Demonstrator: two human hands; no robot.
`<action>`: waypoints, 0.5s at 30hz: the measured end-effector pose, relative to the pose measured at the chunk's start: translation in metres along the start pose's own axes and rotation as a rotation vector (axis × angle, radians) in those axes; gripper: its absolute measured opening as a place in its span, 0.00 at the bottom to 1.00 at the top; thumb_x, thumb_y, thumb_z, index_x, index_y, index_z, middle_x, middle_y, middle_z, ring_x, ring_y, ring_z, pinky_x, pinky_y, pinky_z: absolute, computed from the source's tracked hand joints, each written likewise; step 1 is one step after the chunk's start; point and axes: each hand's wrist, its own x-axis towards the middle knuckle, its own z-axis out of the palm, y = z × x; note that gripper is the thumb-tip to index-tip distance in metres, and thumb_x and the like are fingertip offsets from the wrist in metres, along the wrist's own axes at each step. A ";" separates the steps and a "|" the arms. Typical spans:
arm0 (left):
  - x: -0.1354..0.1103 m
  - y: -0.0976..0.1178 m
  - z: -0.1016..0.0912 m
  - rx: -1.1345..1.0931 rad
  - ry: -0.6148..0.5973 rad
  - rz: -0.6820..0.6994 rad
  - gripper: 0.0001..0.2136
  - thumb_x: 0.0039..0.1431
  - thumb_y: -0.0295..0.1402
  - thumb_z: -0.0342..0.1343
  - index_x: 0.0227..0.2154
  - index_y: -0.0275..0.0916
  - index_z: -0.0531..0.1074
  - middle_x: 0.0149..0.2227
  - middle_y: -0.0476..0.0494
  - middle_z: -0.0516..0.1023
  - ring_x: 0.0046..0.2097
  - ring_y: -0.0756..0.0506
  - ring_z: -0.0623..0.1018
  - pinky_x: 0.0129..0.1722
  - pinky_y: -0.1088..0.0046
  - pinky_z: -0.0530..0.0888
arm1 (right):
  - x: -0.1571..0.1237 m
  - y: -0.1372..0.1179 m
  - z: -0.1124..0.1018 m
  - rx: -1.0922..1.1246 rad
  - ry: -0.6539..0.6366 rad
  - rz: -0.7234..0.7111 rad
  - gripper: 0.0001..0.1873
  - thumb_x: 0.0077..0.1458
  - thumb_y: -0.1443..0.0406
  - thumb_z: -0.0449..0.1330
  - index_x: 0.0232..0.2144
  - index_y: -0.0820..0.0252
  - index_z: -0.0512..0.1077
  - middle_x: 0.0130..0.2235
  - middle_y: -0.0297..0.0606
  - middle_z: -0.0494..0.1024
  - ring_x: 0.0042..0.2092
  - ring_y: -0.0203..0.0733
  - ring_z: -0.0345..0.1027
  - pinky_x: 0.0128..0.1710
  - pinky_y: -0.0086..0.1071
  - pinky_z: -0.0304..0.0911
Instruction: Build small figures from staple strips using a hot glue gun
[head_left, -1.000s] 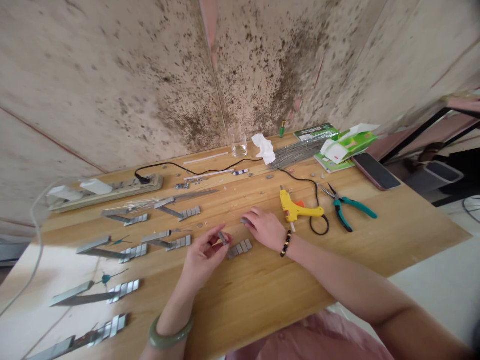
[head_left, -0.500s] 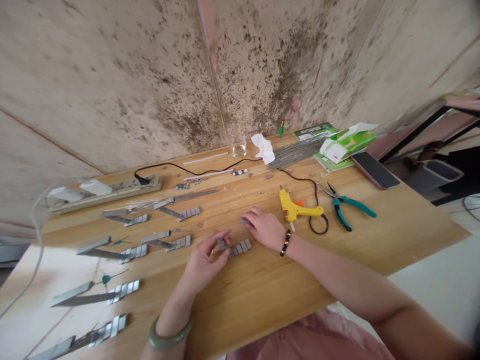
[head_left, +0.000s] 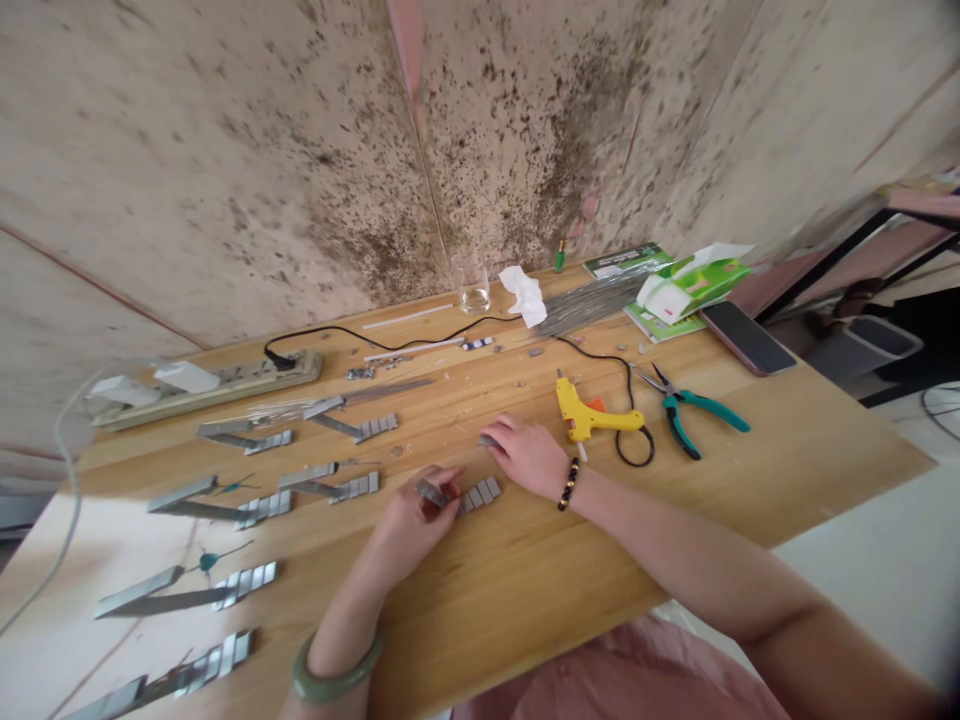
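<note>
My left hand point(head_left: 416, 520) is closed on a folded grey strip point(head_left: 431, 492), whose near part shows above the fingers. Beyond the thumb tip, a row of flat grey segments point(head_left: 480, 494) extends to the right; whether it joins the held strip is hidden by the fingers. My right hand point(head_left: 529, 455) is closed too, pinching a small grey piece point(head_left: 487, 441) just above the table. To the left lie several folded grey strips with segmented ends, one of them the segmented strip point(head_left: 356, 487) nearest my left hand.
A yellow glue gun point(head_left: 592, 412) and teal-handled pliers point(head_left: 690, 408) lie to the right, near a phone point(head_left: 748, 338). Farther back are a glass point(head_left: 473, 296), crumpled tissue point(head_left: 525, 296), thin grey rods point(head_left: 600, 303) and a tissue pack point(head_left: 694, 285). A power strip point(head_left: 247, 376) stands back left.
My left fingers have turned the grey strip, so more of its flat face shows. My right hand stays almost where it was, still pinching the small piece.
</note>
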 end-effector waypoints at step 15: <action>-0.002 -0.013 -0.002 -0.064 -0.009 -0.175 0.18 0.54 0.39 0.55 0.47 0.37 0.72 0.34 0.42 0.80 0.33 0.44 0.78 0.34 0.69 0.75 | 0.000 0.002 -0.002 0.076 0.083 -0.027 0.14 0.62 0.64 0.52 0.49 0.60 0.66 0.48 0.42 0.69 0.47 0.39 0.68 0.43 0.30 0.63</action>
